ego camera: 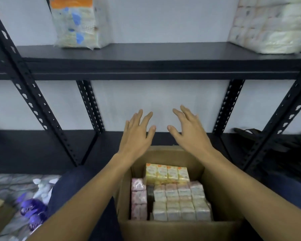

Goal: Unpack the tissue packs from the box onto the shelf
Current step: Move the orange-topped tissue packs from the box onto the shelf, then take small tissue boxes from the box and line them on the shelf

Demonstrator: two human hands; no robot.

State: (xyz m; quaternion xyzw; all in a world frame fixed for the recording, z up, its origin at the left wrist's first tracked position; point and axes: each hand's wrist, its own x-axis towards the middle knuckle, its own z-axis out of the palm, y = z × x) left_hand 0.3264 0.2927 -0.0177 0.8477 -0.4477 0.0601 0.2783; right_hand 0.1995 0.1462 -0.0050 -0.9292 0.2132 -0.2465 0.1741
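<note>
- one cardboard box stands open right below the camera, between the two forearms, its near wall across the bottom of the view.
- inside the box are three bundles of tissue packs: a yellow bundle at the far side, a pink bundle standing along the left wall, and a pale bundle filling the right and near part; a dark gap shows between the pink and pale bundles.
- the left hand is raised above the far rim of the box, fingers straight and spread, holding nothing and touching nothing.
- the right hand is beside it, just apart, also flat with fingers spread, holding nothing.
- the black metal shelf has two boards in view; the upper board carries two wrapped packs, a pack with blue print at the left and a white pack at the right, with a wide bare stretch between them.
- the lower board, beyond the box, is bare behind the hands; dark straps lie at its right end.
- a plastic-wrapped pack with purple print lies at the lower left, beside a dark trouser leg.
</note>
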